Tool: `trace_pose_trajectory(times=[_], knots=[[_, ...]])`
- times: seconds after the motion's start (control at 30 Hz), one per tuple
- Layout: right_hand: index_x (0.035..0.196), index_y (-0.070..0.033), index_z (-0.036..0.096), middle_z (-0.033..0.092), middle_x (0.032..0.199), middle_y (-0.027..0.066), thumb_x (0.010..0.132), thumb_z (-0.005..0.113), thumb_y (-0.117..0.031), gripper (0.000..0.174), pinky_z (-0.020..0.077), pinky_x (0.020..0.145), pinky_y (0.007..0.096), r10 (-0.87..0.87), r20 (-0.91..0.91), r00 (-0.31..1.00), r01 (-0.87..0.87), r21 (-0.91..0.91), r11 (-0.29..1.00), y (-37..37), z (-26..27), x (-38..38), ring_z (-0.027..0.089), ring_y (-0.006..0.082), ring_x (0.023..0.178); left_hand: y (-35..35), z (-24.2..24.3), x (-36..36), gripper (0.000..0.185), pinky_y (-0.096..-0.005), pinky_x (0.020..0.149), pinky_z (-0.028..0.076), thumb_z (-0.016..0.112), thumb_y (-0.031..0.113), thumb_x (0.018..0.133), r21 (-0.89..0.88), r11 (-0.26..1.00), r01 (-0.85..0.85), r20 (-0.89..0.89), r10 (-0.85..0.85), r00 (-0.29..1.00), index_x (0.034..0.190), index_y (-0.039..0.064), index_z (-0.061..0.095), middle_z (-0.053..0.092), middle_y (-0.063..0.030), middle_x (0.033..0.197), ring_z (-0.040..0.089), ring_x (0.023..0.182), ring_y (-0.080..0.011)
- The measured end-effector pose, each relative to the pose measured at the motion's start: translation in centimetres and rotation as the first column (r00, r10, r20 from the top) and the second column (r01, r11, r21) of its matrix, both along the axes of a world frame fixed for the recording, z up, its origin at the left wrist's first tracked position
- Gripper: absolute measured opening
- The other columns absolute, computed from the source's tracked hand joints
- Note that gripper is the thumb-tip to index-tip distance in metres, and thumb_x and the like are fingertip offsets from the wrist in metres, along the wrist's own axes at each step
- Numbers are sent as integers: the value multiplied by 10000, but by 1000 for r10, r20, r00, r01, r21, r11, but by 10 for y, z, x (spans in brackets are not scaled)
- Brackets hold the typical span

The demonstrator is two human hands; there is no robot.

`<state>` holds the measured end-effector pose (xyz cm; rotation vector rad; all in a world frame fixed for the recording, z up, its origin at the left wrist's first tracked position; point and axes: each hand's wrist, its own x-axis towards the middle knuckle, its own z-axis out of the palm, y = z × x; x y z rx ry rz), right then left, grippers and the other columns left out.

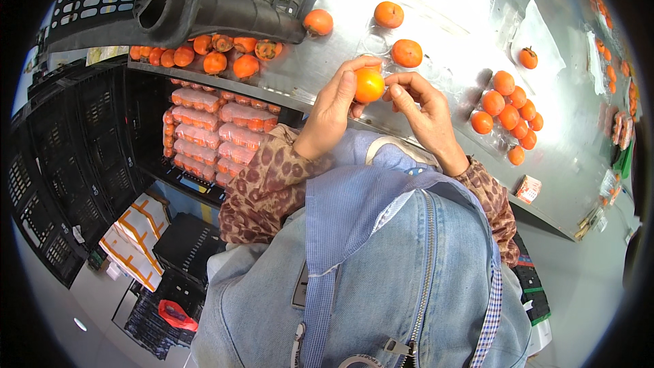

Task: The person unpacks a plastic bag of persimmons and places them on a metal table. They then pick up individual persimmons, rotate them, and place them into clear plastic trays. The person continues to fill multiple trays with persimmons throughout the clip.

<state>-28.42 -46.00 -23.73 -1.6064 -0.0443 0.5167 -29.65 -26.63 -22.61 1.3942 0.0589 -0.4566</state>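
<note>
An orange persimmon [369, 85] with a smooth, shiny skin is held in my left hand [331, 107], thumb on its near side and fingers around the far side. My right hand [425, 112] is close by on the right, its fingers bent and the tips at the fruit's edge. Whether those fingers pinch something small cannot be seen. Beyond my hands, a persimmon [407, 53] and another persimmon [389, 15] sit in a clear plastic tray [375, 43]. One more persimmon [318, 22] lies beside the black crate.
A tilted black plastic crate [240, 13] overhangs the steel table [301, 74] at left, loose persimmons [215, 62] below it. Several persimmons [509, 116] rest on clear trays at right, near a small printed stack [529, 189]. Packed fruit trays [196, 118] fill a crate below the table edge.
</note>
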Motion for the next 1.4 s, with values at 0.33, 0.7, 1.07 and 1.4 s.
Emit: trace_pose_trajectory(times=[0.33, 0.7, 1.07, 1.4], knots=[[1294, -16, 565, 683, 1062, 86, 986, 637, -270, 405, 510, 877, 297, 83, -121, 989, -70, 105, 992, -1, 2, 1, 654, 147, 993, -4, 1, -3, 505, -286, 893, 476, 300, 372, 1101, 285, 959, 11, 274, -92, 957, 1430, 30, 473, 608, -108, 1250, 595, 1062, -192], [1374, -17, 510, 625, 1235, 99, 945, 700, -191, 501, 499, 961, 315, 44, -137, 990, -4, 283, 959, -6, 4, -2, 621, 169, 1107, -7, -1, -2, 407, -291, 784, 515, 536, 247, 1045, 143, 990, 3, 127, -21, 992, 1387, 37, 467, 612, -91, 1078, 625, 842, -155], [1355, -4, 519, 588, 1301, 110, 916, 719, -91, 490, 525, 943, 317, 1, -221, 975, 98, 436, 895, -17, -9, 0, 602, 176, 1147, -8, -1, 3, 468, -304, 872, 510, 693, 90, 914, 193, 981, 0, 351, -69, 934, 1350, 45, 527, 511, -130, 1289, 593, 1048, -192], [1246, -11, 631, 680, 1137, 104, 845, 793, -152, 455, 554, 758, 291, -130, 338, 932, 236, -292, 927, -53, 3, 47, 667, 169, 971, 7, -28, 20, 473, -350, 890, 489, 710, 175, 903, 641, 732, -231, 413, -75, 908, 1331, 52, 549, 521, -141, 1284, 545, 1118, -252]])
